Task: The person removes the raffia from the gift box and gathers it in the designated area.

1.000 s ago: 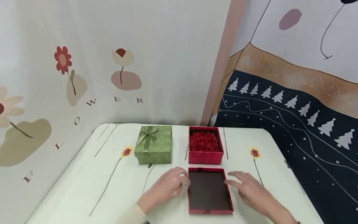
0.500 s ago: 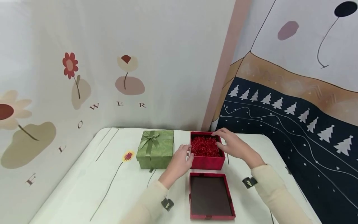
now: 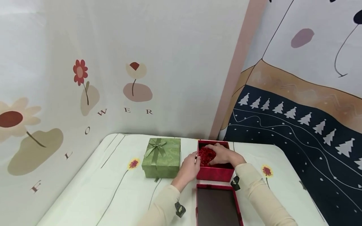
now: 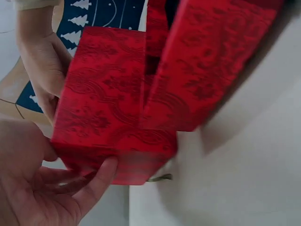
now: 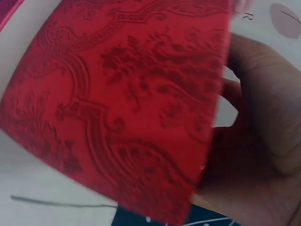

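Observation:
A red patterned box (image 3: 215, 174) filled with red shredded paper (image 3: 205, 155) stands near the back of the table. My left hand (image 3: 189, 168) grips its left wall, the fingers along the outside and the thumb near the rim. In the left wrist view, fingertips (image 4: 109, 165) press on the side of the box. My right hand (image 3: 222, 156) reaches inside from the right. Its thumb and fingers curve around the shredded paper, their tips partly buried. In the right wrist view the box wall hides most of what that hand holds.
Left of the red box is a closed green gift box (image 3: 164, 160) with a ribbon bow. The upturned red lid (image 3: 217, 204), dark inside, lies in front of the box. A printed cloth wall (image 3: 181, 78) rises behind the table (image 3: 127, 194).
Both hands have moved from the lid up to the red box. The left has taken hold of its left wall, and the right has gone down into the shredded paper.

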The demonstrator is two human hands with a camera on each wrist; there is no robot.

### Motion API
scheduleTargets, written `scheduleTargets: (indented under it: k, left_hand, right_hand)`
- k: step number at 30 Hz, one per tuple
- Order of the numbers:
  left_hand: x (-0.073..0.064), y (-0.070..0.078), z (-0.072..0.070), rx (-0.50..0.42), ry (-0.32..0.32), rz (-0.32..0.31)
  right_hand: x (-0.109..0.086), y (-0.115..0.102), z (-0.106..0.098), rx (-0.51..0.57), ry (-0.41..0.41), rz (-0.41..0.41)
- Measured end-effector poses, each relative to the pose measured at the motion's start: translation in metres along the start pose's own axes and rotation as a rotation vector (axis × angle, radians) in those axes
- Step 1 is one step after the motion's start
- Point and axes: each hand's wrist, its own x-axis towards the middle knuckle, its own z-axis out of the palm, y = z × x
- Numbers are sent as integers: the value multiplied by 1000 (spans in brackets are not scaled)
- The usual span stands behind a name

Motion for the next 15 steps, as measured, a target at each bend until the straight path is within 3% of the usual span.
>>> scheduleTargets:
  k: [5,15]
  left_hand:
    - [-4,-10,6,-31,-5,-7]
    - [-4,-18,11,-91,3,-39]
  right_hand:
    - [6,3,10,-8,-84,60]
    - [17,3,20,-25,-116,106]
